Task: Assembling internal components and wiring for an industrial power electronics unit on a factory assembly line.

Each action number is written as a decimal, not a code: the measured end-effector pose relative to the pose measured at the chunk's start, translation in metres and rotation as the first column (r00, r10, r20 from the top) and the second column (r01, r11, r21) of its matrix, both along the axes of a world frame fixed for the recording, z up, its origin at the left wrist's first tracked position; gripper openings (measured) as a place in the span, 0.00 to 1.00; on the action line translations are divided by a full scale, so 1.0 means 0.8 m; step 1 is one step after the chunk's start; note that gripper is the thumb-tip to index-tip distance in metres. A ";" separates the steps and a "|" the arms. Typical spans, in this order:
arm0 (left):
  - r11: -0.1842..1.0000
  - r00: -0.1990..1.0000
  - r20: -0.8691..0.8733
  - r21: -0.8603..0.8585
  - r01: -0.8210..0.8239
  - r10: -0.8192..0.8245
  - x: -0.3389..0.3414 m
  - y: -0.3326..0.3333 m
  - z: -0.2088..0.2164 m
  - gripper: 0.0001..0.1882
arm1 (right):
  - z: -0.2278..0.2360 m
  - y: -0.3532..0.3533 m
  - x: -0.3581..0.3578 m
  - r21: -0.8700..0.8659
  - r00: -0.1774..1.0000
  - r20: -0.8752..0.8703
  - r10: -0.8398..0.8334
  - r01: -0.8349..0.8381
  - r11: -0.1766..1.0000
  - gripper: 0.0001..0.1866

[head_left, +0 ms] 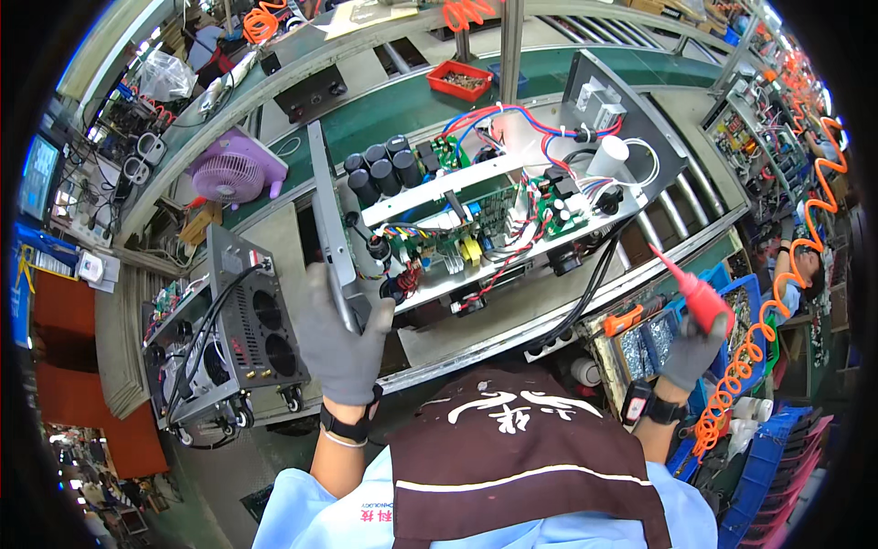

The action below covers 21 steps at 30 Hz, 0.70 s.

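Note:
An open metal chassis (329,215) lies in front of me, packed with black capacitors (382,165), green circuit boards and red, blue and yellow wires. My left hand (340,343), in a grey glove, grips the near-left corner of its end panel, thumb on the inner side and fingers along the outer side. In my gloved right hand (692,355) is a red bottle with a long tapered nozzle (702,300). Its tip points up and left, apart from the chassis. A white cylinder (609,156) stands at the chassis's right end.
A second machine on casters (247,320) stands at left, near a purple fan (229,174). A red bin of small parts (459,82) sits beyond the chassis. At right are an orange-handled tool (631,317), blue parts bins (745,297) and an orange coiled hose (754,339).

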<state>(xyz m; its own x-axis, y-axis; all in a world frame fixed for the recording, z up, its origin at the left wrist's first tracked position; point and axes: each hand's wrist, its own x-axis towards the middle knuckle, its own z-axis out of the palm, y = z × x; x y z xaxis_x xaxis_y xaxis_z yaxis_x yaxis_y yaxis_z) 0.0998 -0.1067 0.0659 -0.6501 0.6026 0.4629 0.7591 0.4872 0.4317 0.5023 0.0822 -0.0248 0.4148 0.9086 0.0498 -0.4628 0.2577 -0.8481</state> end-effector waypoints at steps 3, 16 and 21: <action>0.950 0.941 -0.298 0.211 0.228 -0.159 -0.006 0.024 0.043 0.25 | 0.128 0.005 -0.142 0.209 0.969 -0.102 0.223 -0.199 0.957 0.25; 0.840 0.786 -0.394 0.059 0.539 -0.477 -0.030 0.056 0.036 0.13 | 0.261 -0.002 -0.347 0.194 0.588 0.575 0.569 -0.774 0.603 0.12; 0.813 0.783 -0.447 0.181 0.553 -0.433 -0.037 0.060 0.024 0.16 | 0.252 0.002 -0.368 0.168 0.538 0.699 0.471 -0.764 0.623 0.14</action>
